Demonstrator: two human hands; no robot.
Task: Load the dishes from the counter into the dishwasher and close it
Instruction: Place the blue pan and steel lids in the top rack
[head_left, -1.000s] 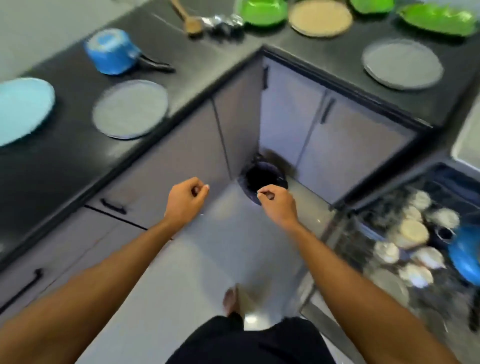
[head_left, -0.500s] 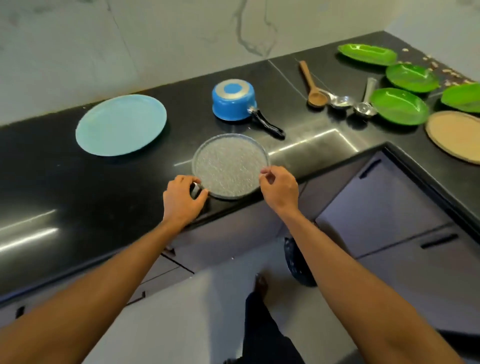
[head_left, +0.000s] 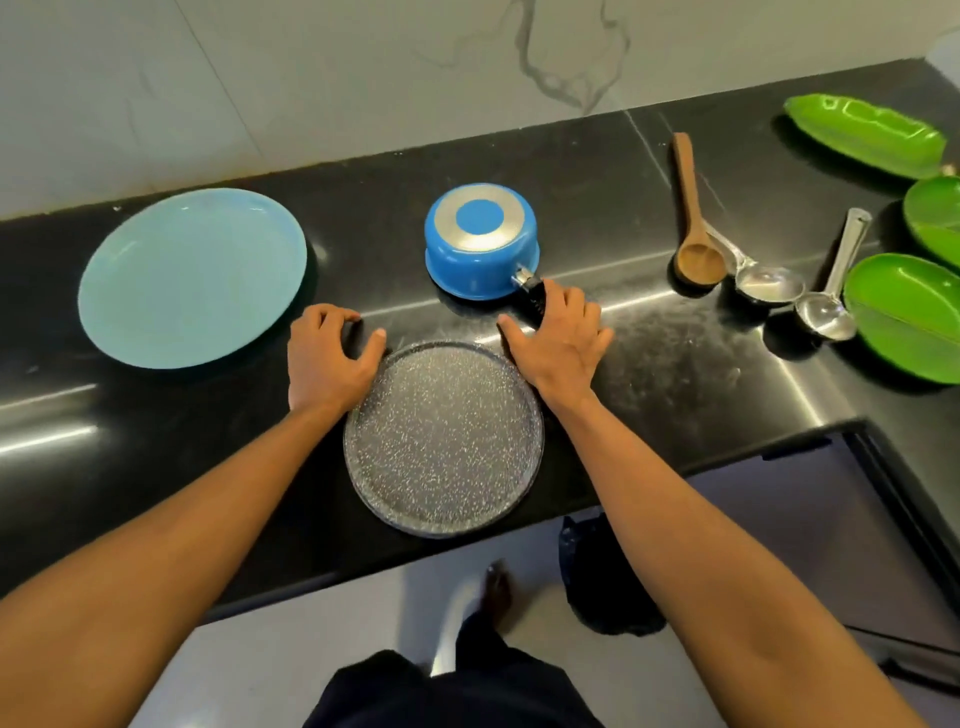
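Note:
A grey speckled plate lies at the front edge of the black counter. My left hand is at the plate's far left rim, thumb by the rim, fingers loosely curled with their tips on the counter. My right hand is at the far right rim, its fingers spread over the black handle of an upturned blue saucepan. Neither hand holds anything. A light blue plate lies to the left. The dishwasher is out of view.
A wooden spoon and two steel ladles lie to the right, beside several green dishes. Grey cabinet fronts and a dark bag on the floor are below the counter.
My view swung from the floor and open dishwasher up to the counter. Both hands moved forward along the grey plate's sides to its far rim, and the right one opened over the saucepan handle.

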